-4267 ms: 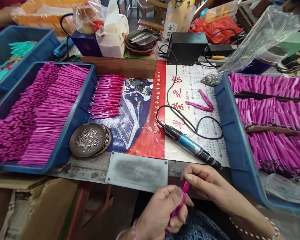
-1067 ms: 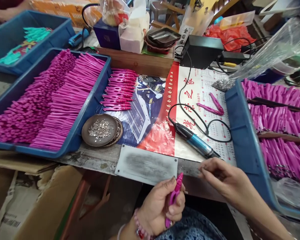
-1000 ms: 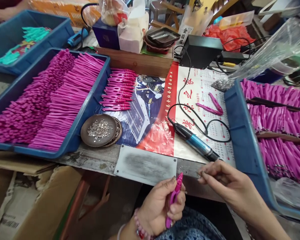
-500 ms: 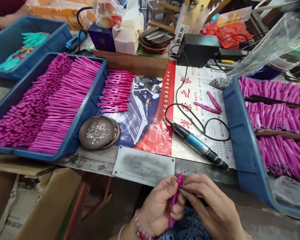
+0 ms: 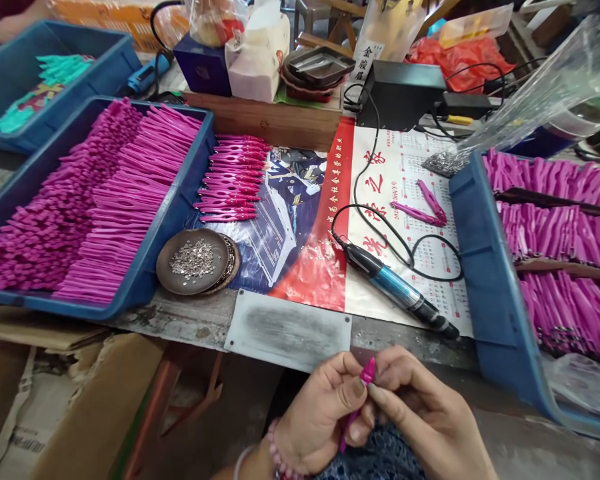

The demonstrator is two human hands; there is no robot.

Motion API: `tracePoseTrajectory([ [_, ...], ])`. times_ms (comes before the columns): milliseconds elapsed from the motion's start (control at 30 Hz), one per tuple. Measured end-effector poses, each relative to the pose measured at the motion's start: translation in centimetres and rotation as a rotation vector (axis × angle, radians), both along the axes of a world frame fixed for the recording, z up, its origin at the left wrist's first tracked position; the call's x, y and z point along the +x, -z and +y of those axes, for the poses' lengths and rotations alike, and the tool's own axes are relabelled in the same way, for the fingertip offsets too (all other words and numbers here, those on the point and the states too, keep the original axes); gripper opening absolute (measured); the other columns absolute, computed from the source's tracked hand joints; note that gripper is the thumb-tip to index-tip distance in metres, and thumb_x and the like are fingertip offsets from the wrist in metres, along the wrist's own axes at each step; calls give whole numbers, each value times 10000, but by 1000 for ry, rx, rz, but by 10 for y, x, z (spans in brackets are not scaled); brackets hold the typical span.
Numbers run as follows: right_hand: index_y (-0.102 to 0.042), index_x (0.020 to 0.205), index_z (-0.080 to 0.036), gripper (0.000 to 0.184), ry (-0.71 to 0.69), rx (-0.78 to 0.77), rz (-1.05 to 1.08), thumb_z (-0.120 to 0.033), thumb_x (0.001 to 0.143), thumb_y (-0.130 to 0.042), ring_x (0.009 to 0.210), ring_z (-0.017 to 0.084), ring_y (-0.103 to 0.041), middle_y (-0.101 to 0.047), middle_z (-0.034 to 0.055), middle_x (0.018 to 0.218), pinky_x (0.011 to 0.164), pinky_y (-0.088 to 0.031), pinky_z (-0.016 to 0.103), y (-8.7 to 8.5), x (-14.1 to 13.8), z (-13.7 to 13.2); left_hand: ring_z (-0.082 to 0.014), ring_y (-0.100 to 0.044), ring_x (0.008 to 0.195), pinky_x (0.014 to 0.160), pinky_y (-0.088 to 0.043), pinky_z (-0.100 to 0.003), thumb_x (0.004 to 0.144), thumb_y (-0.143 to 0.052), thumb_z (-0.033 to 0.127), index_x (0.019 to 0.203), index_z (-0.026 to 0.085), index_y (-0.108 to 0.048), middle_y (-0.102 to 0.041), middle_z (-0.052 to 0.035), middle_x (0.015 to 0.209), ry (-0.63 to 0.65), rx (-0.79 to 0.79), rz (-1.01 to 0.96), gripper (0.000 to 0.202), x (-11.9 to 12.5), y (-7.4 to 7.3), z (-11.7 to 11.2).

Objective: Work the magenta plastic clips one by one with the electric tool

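Over my lap, my left hand (image 5: 333, 403) is wrapped round a slim magenta plastic piece (image 5: 368, 371), its pointed end up. The lower end of the piece shows below the fingers. My right hand (image 5: 425, 407) has thumb and fingers pinched together right beside the tip; whatever small thing they hold, if any, is hidden. Ahead of my hands a grey metal plate (image 5: 290, 330) lies at the table edge. A brown dish (image 5: 193, 262) of tiny shiny metal pieces stands to the left. Behind it is a row of magenta pieces (image 5: 233, 179).
A blue bin (image 5: 145, 247) of magenta pieces stands left, another blue bin (image 5: 487, 300) right. A corded blue-black pen-shaped power tool (image 5: 393, 287) lies on a calendar sheet (image 5: 420, 167). Two magenta pieces (image 5: 433, 203) lie beyond it. At far left, a blue bin (image 5: 107, 63) holds turquoise pieces.
My left thumb has moved up over the magenta piece, near its tip, and the piece has shifted slightly right and down. My right fingers have closed in on the tip. The view has shifted slightly.
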State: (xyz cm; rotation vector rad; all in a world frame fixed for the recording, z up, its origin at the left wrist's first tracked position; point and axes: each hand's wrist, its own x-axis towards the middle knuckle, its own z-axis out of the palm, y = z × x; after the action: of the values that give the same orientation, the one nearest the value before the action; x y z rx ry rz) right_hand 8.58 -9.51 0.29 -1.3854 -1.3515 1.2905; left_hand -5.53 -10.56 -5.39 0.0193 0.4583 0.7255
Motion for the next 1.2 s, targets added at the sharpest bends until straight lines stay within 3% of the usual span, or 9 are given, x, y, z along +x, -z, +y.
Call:
tracePoseTrajectory([
  [167,-560,714,-211,188,23,-58,83,-229,884,-636,563,107,-581,-534,-6,765,485,-505,190,2,-5,-4,-27,-389,361,355,-243,-141,817,-725,343,790,171,-516,-564,31,563,18,-86,-68,272,2,1,-2],
  [300,-555,739,-211,172,89,53,-44,-175,897,-614,579,106,-593,-540,11,816,489,-500,198,13,-8,-12,-31,-417,383,367,-228,-144,816,-726,351,783,167,-520,-555,29,580,10,-137,-85,278,3,2,-3],
  [433,-586,789,-221,135,29,116,-79,-149,903,-596,684,139,-627,-568,29,841,543,-512,213,16,-8,-15,-29,-412,377,371,-214,-144,818,-724,352,788,169,-522,-549,36,570,1,-143,-78,274,2,3,-4],
  [667,-533,701,-206,230,-49,-268,298,-228,820,-729,732,125,-569,-546,-13,795,672,-513,206,10,0,-1,-23,-344,350,361,-217,-156,822,-721,349,800,168,-537,-506,51,530,16,-80,-84,259,-1,1,-1],
  [800,-565,876,-239,227,-13,-399,389,-270,787,-772,792,136,-570,-577,-16,851,716,-521,224,14,1,-1,-23,-325,344,359,-204,-161,821,-721,343,844,158,-565,-511,48,527,46,-55,-62,243,-2,-3,1],
  [867,-570,996,-276,273,16,-352,329,-265,801,-760,829,140,-601,-612,2,958,732,-539,233,15,0,-2,-19,-326,341,361,-198,-160,833,-706,333,865,152,-576,-513,49,532,41,-62,-60,225,-1,-3,2],
  [967,-602,1069,-312,271,71,-121,157,-252,834,-724,848,136,-624,-622,19,1021,729,-546,207,15,-1,0,-19,-348,357,379,-200,-155,839,-699,314,831,161,-557,-514,47,547,18,-111,-75,209,1,-2,4],
  [1133,-667,902,-251,26,-32,19,-38,-249,884,-648,950,192,-632,-598,62,1049,754,-551,253,15,6,16,-28,-422,417,414,-219,-143,828,-714,291,859,168,-560,-557,26,623,-2,-181,-159,199,6,-3,18],
  [1200,-656,878,-239,42,-41,86,-138,-243,900,-619,972,210,-618,-588,70,1032,785,-540,293,16,8,22,-24,-430,424,422,-235,-138,823,-721,289,838,161,-560,-565,24,633,-18,-218,-158,206,7,-4,24],
])
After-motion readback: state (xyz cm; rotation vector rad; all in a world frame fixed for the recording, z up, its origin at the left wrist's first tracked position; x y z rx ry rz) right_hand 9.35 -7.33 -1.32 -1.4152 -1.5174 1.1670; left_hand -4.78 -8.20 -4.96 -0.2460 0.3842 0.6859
